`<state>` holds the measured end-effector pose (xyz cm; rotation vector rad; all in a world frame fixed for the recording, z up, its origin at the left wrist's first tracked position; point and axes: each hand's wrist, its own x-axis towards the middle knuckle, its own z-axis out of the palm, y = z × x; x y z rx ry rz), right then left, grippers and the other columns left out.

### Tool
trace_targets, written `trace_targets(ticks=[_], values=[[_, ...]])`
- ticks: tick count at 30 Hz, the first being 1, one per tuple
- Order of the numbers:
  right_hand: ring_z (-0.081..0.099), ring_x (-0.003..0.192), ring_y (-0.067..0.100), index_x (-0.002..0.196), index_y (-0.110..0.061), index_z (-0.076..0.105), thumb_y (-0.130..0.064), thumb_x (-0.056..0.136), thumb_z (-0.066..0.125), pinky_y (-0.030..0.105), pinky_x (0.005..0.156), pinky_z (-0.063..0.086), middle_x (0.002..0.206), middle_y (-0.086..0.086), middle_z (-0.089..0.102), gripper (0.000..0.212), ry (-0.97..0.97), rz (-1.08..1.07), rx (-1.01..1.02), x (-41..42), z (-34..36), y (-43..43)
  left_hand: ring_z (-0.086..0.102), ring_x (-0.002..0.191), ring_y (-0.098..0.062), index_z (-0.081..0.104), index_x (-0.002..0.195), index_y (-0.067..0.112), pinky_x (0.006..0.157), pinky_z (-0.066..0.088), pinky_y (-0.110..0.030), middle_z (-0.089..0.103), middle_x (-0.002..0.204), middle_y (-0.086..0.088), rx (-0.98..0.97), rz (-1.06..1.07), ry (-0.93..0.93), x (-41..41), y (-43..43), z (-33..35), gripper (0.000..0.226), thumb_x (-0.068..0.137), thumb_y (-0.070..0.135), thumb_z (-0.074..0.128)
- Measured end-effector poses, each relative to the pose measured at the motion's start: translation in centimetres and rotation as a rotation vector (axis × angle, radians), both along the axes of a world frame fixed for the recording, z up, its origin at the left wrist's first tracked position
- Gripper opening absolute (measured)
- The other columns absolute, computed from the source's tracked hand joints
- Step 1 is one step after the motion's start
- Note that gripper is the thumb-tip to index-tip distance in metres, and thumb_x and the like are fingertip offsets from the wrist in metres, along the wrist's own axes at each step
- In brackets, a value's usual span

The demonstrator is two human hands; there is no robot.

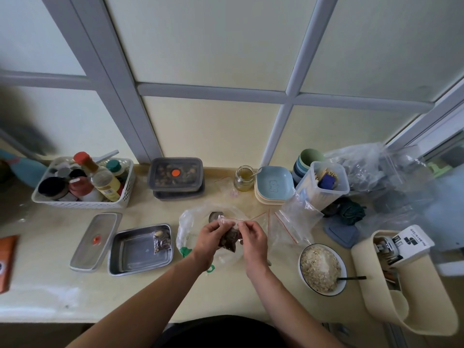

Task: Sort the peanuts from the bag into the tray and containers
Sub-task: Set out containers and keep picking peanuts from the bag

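Note:
A small clear zip bag of dark reddish peanuts point(229, 239) hangs above the counter's middle. My left hand point(209, 239) pinches the bag's top edge on the left, and my right hand point(253, 239) pinches it on the right. Under them lies a larger crumpled clear bag point(187, 222). Left of my hands sits a steel tray point(130, 262) with another small bag of peanuts point(162, 241) in its far right corner. The tray's lid point(94, 241) lies to its left. Two stacked grey lidded containers point(175, 177) stand at the back.
A white basket of bottles point(82, 183) stands back left. A glass jar point(244, 178), stacked blue dishes point(274, 185), a clear tub point(324, 184) and empty zip bags point(288, 222) are back right. A bowl of oats point(321, 270) with a spoon sits right of my hands.

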<state>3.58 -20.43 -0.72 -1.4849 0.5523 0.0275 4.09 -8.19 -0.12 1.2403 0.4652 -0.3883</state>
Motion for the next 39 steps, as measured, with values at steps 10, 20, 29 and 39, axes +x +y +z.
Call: trace_targets(ticks=[10,20,29,39], values=[[0.063,0.076,0.013,0.078,-0.021,0.069,-0.02,0.093,0.07,0.038,0.076,0.052,0.078,-0.002,0.071,0.015,-0.007,0.032,-0.061,0.1,-0.3,0.1,0.063,0.068,-0.02,0.073,0.093,0.001,0.059,0.053,-0.03,0.069,0.076,-0.011,0.027,0.109,0.025,-0.2,-1.0,0.1,0.017,0.094,0.018,0.071],[0.062,0.076,0.012,0.077,-0.029,0.064,-0.019,0.092,0.068,0.041,0.078,0.053,0.075,-0.012,0.068,0.019,0.003,0.014,-0.159,0.2,-0.7,0.5,0.06,0.074,-0.027,0.066,0.101,-0.013,0.054,0.052,-0.03,0.066,0.08,-0.017,-0.005,0.19,0.047,-1.0,-2.1,0.3,0.03,0.096,0.016,0.069],[0.064,0.072,0.008,0.08,-0.019,0.069,-0.02,0.094,0.07,0.029,0.072,0.051,0.073,-0.008,0.071,0.014,0.025,-0.019,-0.065,-0.3,-0.6,0.3,0.064,0.06,-0.015,0.068,0.102,-0.013,0.048,0.052,-0.025,0.068,0.074,-0.013,0.018,0.148,0.015,-1.4,-2.0,1.3,0.029,0.097,0.015,0.067],[0.07,0.083,0.013,0.088,-0.016,0.071,-0.024,0.095,0.071,0.033,0.077,0.055,0.086,0.001,0.076,0.01,0.029,0.029,-0.024,-0.4,-0.7,0.1,0.059,0.055,-0.015,0.069,0.09,-0.005,0.046,0.048,-0.023,0.063,0.071,-0.014,0.091,0.16,-0.02,-1.3,-2.0,1.8,0.022,0.097,0.016,0.068]])
